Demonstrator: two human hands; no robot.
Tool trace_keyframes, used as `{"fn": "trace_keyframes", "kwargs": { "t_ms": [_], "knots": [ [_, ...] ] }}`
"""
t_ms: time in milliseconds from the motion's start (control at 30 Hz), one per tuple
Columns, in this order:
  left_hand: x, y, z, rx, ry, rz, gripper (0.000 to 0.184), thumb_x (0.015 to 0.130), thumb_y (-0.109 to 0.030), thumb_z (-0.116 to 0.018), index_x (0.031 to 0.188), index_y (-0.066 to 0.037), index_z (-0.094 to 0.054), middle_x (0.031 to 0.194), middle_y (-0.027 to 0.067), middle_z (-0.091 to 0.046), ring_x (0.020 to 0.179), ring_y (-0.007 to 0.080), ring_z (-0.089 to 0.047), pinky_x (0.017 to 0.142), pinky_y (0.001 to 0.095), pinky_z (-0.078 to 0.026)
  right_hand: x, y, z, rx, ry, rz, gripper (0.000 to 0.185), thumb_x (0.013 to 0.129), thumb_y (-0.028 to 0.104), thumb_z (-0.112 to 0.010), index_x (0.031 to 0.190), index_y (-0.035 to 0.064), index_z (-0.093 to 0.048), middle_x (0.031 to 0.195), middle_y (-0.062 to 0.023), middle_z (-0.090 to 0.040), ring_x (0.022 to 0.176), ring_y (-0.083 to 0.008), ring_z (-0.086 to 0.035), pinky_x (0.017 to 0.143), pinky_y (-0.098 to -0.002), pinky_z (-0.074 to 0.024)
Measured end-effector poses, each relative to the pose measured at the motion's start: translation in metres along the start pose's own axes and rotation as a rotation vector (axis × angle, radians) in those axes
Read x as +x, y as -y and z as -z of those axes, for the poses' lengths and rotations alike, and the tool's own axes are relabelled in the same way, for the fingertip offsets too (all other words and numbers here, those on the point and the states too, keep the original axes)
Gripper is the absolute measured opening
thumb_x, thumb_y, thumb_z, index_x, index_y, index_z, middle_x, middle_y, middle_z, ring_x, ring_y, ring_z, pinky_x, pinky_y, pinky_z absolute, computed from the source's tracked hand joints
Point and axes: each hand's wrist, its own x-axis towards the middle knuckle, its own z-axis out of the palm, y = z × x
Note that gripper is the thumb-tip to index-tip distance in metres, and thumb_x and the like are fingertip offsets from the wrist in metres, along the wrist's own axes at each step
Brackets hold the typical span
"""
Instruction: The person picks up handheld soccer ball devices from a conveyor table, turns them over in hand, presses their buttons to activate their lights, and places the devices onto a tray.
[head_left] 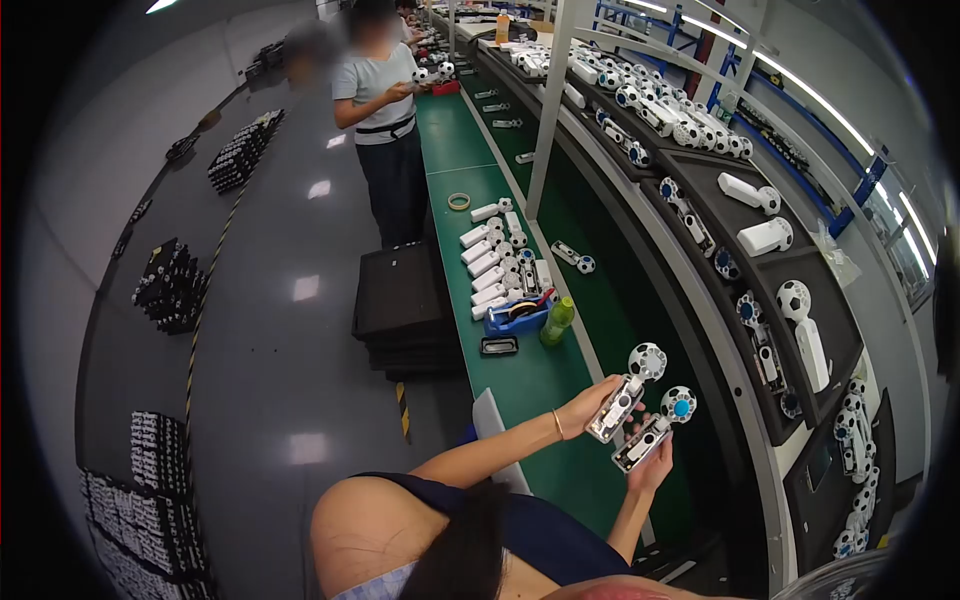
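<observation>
Two open-backed handheld devices with round football-patterned heads are held side by side over the green bench. My left hand (590,405) is closed around the body of one device (617,408), whose head is white and black. In my right hand (652,465) is the other device (642,443), with a blue disc in its head. Both show exposed inner parts. The fingers wrap the sides of the bodies. Farther up the bench (600,470) stand a green bottle (558,321) and a blue tape dispenser (517,316), beside rows of white devices (487,270).
A co-worker (375,100) stands at the far bench, holding a device. Black trays (815,270) with more devices line the rack at the right. A metal post (548,120) rises beside the conveyor. Stacked black trays (400,300) stand on the floor, left of the bench.
</observation>
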Motion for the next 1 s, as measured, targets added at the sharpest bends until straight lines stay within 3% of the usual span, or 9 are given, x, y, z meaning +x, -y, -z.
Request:
{"fn": "trace_keyframes", "kwargs": {
  "t_ms": [133, 267, 333, 533, 600, 700, 833, 900, 1000],
  "knots": [
    [-0.051, -0.014, -0.024, -0.025, 0.141, -0.056, 0.039, 0.099, -0.035, -0.027, 0.13, -0.012, -0.034, 0.119, 0.0162, -0.053, 0.1, 0.0214, -0.059, 0.085, 0.0377, -0.052, -0.03, 0.0, -0.038, -0.044, 0.015, 0.051, 0.045, 0.098, 0.04, -0.028, 0.11, 0.0022, -0.05, 0.106, -0.0091, -0.054, 0.081, -0.0213, -0.052, 0.07, -0.0346, -0.0453],
    [-0.078, -0.029, -0.06, -0.148, 0.167, -0.133, 0.04, 0.098, -0.034, -0.03, 0.132, -0.013, -0.035, 0.122, 0.0169, -0.052, 0.1, 0.0254, -0.058, 0.085, 0.0424, -0.051, -0.055, 0.016, -0.075, 0.044, 0.072, 0.059, 0.047, 0.098, 0.041, -0.027, 0.114, 0.0002, -0.044, 0.105, -0.0102, -0.047, 0.081, -0.0201, -0.047, 0.068, -0.033, -0.0424],
    [-0.078, -0.032, -0.071, -0.099, 0.179, -0.145, 0.046, 0.098, -0.037, -0.028, 0.132, -0.007, -0.035, 0.123, 0.017, -0.05, 0.101, 0.0245, -0.058, 0.084, 0.0395, -0.051, -0.061, 0.036, -0.094, -0.024, 0.225, 0.076, 0.05, 0.098, 0.043, -0.025, 0.113, -0.0009, -0.046, 0.106, -0.01, -0.05, 0.082, -0.0189, -0.05, 0.069, -0.0319, -0.0429],
    [-0.083, -0.027, -0.107, -0.045, 0.207, -0.126, 0.043, 0.099, -0.035, -0.026, 0.136, -0.013, -0.029, 0.122, 0.0197, -0.05, 0.102, 0.0267, -0.056, 0.084, 0.0391, -0.051, -0.081, 0.065, -0.12, -0.261, 0.316, 0.146, 0.052, 0.098, 0.044, -0.026, 0.119, -0.0006, -0.042, 0.11, -0.0155, -0.055, 0.086, -0.0206, -0.06, 0.076, -0.0327, -0.0519],
    [-0.081, -0.021, -0.11, -0.052, 0.262, -0.087, 0.044, 0.099, -0.036, -0.025, 0.137, -0.013, -0.026, 0.123, 0.0203, -0.049, 0.104, 0.0273, -0.056, 0.086, 0.0393, -0.05, -0.088, 0.067, -0.124, -0.344, 0.293, 0.162, 0.05, 0.098, 0.043, -0.026, 0.121, 0.0008, -0.04, 0.108, -0.0158, -0.056, 0.087, -0.0205, -0.061, 0.077, -0.0326, -0.0523],
    [-0.077, -0.009, -0.113, -0.143, 0.296, 0.011, 0.06, 0.097, -0.043, -0.023, 0.13, 0.005, -0.036, 0.118, 0.0194, -0.053, 0.103, 0.0281, -0.057, 0.088, 0.0403, -0.049, -0.098, 0.076, -0.122, -0.364, 0.257, 0.207, 0.05, 0.098, 0.042, -0.025, 0.126, 0.0018, -0.037, 0.106, -0.0155, -0.057, 0.087, -0.0194, -0.062, 0.076, -0.0312, -0.0528],
    [-0.071, 0.004, -0.125, -0.14, 0.319, 0.05, 0.054, 0.098, -0.041, -0.024, 0.13, 0.001, -0.036, 0.12, 0.0193, -0.051, 0.103, 0.0287, -0.056, 0.088, 0.04, -0.049, -0.115, 0.09, -0.116, -0.26, 0.199, 0.191, 0.045, 0.099, 0.036, -0.032, 0.127, 0.0021, -0.04, 0.108, -0.0141, -0.057, 0.091, -0.018, -0.059, 0.082, -0.0311, -0.0502],
    [-0.067, 0.007, -0.13, -0.153, 0.345, 0.091, 0.046, 0.099, -0.036, -0.024, 0.128, -0.003, -0.039, 0.124, 0.0193, -0.049, 0.105, 0.0269, -0.056, 0.087, 0.0396, -0.051, -0.124, 0.095, -0.111, -0.393, 0.081, 0.209, 0.05, 0.099, 0.039, -0.026, 0.123, -0.0007, -0.045, 0.111, -0.0147, -0.057, 0.091, -0.0191, -0.06, 0.08, -0.032, -0.0518],
    [-0.061, 0.011, -0.139, -0.293, 0.623, 0.27, 0.06, 0.097, -0.043, -0.025, 0.132, 0.005, -0.031, 0.114, 0.0203, -0.052, 0.102, 0.0321, -0.055, 0.088, 0.0404, -0.049, -0.132, 0.099, -0.107, -0.423, 0.011, 0.24, 0.049, 0.098, 0.038, -0.028, 0.124, -0.0002, -0.044, 0.111, -0.0144, -0.057, 0.092, -0.0188, -0.06, 0.081, -0.0319, -0.0512]
  ]
}}
